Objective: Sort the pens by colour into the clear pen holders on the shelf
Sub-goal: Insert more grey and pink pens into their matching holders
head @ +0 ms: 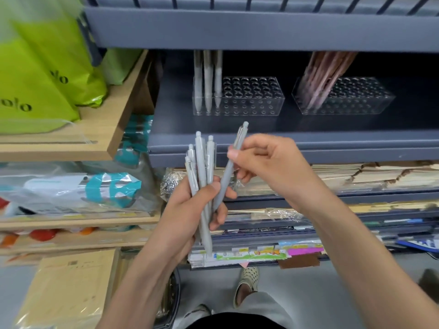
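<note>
My left hand (190,210) grips a bundle of several grey pens (200,162), tips down, below the front edge of the grey shelf (285,136). My right hand (268,162) pinches one more grey pen (229,169), slanted, its lower end still in the bundle by my left thumb. On the shelf a clear pen holder (251,98) stands left with three grey pens (207,84) upright in its left-hand holes. A second clear holder (356,98) to the right carries a leaning bunch of pinkish-brown pens (325,77).
An upper grey shelf board (261,27) overhangs the holders. Green bags (42,74) sit on a wooden shelf at left. Wrapped stationery and paper stacks (356,176) fill the lower shelves. Brown envelopes (69,288) lie at bottom left. My shoe (247,283) is on the floor.
</note>
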`<state>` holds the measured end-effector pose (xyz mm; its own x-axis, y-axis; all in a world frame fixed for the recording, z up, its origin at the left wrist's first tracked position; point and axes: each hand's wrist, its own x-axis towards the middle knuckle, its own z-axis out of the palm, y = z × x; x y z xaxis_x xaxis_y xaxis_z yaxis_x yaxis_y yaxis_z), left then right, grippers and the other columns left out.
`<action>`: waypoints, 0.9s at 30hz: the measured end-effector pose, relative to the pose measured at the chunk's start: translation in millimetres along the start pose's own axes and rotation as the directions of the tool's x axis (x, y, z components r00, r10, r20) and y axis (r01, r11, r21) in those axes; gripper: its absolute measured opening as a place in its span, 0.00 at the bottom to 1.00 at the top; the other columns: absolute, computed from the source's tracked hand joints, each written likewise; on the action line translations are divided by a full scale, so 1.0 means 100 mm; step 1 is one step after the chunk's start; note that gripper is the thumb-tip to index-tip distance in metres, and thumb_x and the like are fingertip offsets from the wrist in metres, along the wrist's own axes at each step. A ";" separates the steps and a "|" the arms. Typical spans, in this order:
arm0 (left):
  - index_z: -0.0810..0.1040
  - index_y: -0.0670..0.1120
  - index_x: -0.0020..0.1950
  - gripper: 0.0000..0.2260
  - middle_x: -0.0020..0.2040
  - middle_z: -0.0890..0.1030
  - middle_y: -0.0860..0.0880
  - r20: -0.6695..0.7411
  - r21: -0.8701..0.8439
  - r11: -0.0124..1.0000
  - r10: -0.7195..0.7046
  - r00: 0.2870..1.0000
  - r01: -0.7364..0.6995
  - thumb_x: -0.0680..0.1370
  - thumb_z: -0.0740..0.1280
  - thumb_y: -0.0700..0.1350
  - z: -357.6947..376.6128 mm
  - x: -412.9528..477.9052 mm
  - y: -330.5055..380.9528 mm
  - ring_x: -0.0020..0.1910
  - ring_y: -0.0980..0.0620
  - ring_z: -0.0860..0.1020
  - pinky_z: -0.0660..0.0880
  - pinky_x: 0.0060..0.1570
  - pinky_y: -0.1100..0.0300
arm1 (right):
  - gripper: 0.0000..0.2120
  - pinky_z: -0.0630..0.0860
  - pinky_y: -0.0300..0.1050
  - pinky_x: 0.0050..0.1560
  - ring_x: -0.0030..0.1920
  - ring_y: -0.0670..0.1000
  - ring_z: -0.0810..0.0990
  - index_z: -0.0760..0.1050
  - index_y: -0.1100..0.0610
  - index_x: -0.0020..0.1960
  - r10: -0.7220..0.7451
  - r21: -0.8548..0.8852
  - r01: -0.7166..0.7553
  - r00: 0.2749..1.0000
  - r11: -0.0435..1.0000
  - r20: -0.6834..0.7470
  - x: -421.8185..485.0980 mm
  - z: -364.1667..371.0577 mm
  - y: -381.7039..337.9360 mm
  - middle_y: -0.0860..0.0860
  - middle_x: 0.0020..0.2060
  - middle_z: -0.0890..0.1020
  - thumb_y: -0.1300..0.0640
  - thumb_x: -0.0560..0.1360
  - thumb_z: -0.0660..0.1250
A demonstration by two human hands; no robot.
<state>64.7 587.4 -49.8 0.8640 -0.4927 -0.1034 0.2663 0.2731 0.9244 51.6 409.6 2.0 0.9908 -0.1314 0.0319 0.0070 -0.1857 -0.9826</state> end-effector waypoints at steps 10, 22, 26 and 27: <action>0.75 0.40 0.53 0.06 0.36 0.80 0.44 -0.130 -0.050 0.999 -0.014 0.991 0.008 0.80 0.66 0.41 -0.23 -0.08 0.03 0.23 0.51 0.71 0.67 0.19 0.62 | 0.04 0.83 0.47 0.44 0.39 0.55 0.85 0.76 0.55 0.50 -0.194 0.051 0.222 0.927 0.974 -0.322 0.43 -0.10 -0.32 0.53 0.39 0.84 0.61 0.80 0.63; 0.72 0.43 0.53 0.04 0.39 0.82 0.39 -0.153 -0.076 0.997 -0.017 0.988 0.005 0.80 0.65 0.41 -0.38 -0.18 -0.01 0.23 0.48 0.73 0.68 0.20 0.60 | 0.14 0.69 0.38 0.48 0.49 0.57 0.82 0.76 0.57 0.58 -0.471 -0.683 0.183 0.843 0.707 -0.262 1.07 -0.03 -0.37 0.53 0.44 0.85 0.50 0.80 0.60; 0.72 0.43 0.52 0.04 0.39 0.82 0.39 -0.143 -0.088 0.996 -0.033 0.989 0.021 0.80 0.65 0.41 -0.38 -0.20 -0.05 0.25 0.46 0.76 0.71 0.22 0.59 | 0.16 0.62 0.37 0.46 0.52 0.55 0.80 0.73 0.55 0.66 -0.440 -0.741 0.130 0.865 0.659 -0.240 1.18 0.06 -0.41 0.49 0.50 0.84 0.51 0.80 0.62; 0.72 0.42 0.52 0.04 0.40 0.82 0.39 -0.144 -0.087 0.996 -0.036 0.989 0.024 0.80 0.65 0.41 -0.38 -0.21 -0.06 0.26 0.46 0.76 0.71 0.22 0.59 | 0.16 0.65 0.38 0.49 0.53 0.55 0.81 0.74 0.55 0.65 -0.424 -0.731 0.110 0.868 0.674 -0.261 1.20 0.08 -0.41 0.49 0.50 0.85 0.51 0.79 0.63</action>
<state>61.3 627.5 -66.8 0.9064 -0.3780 -0.1883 0.3226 0.3320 0.8864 171.2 409.1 44.7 0.8214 -0.2891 0.4916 0.0147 -0.8510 -0.5250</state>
